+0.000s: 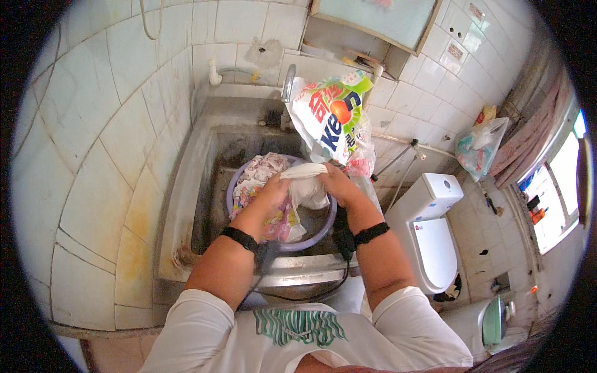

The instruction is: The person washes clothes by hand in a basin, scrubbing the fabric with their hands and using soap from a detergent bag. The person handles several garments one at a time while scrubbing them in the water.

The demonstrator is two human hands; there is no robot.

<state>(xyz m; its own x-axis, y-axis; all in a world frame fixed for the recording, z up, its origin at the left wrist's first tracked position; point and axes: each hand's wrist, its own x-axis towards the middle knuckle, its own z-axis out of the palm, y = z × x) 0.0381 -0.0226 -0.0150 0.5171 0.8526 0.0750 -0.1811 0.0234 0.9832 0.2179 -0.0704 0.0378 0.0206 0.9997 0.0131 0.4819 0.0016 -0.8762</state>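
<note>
Between my two hands a white cloth [305,171] is gripped at its upper edge, and its lower part hangs over a round purple basin [328,229]. My left hand [273,190] closes on the cloth's left end. My right hand [339,184] closes on its right end, with the fingertips partly hidden. Other laundry [256,174], patterned in pink, yellow and white, lies heaped in the left half of the basin. The basin rests inside a worn grey stone sink [208,158].
A large white-and-green detergent bag [329,112] stands at the sink's far right, by a metal faucet [288,84]. To the right is a white toilet [435,248]. A clear plastic bag [480,149] hangs on the wall near the window. Tiled wall [134,186] borders the left side.
</note>
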